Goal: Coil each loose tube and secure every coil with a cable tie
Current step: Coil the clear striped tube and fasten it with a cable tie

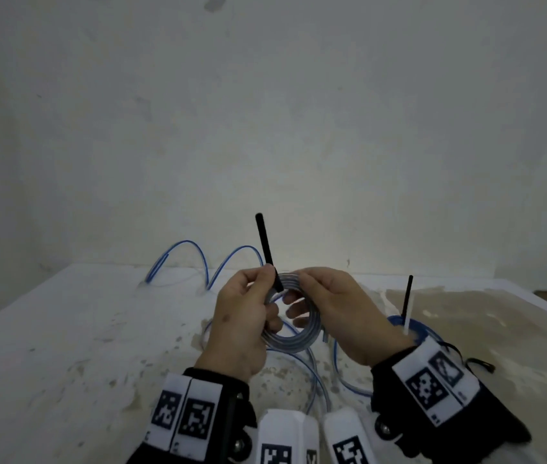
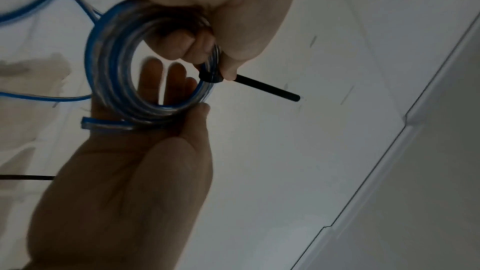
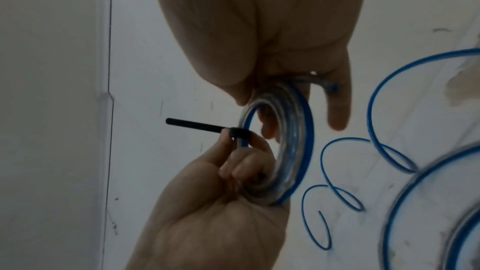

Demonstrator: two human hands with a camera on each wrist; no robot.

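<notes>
Both hands are raised above the desk [image 1: 64, 329], palms turned toward each other, with a coil of clear, blue-striped tube [image 1: 302, 339] held upright between them. The left hand [image 1: 242, 326] has its fingers curled around the coil's near-left arc, while thumb and forefinger pinch a black cable tie [image 1: 267, 249] wrapped around the strands at the top; the tie's free tail stands up and away from the knuckles. The right hand [image 1: 339, 313] grasps the coil's opposite arc, thumb on the outside and fingers reaching through the ring. The left wrist view adds the tie's band looped round the strands just beside the left thumb and the tube's cut end [image 2: 87, 125] poking out across the right palm. The right wrist view shows loose blue tube [image 3: 345, 171] in open loops on the desk beyond the right fingers. Only the head view shows another blue coil [image 1: 416, 328] behind the right wrist, with a black and a white tie tail rising from it.
</notes>
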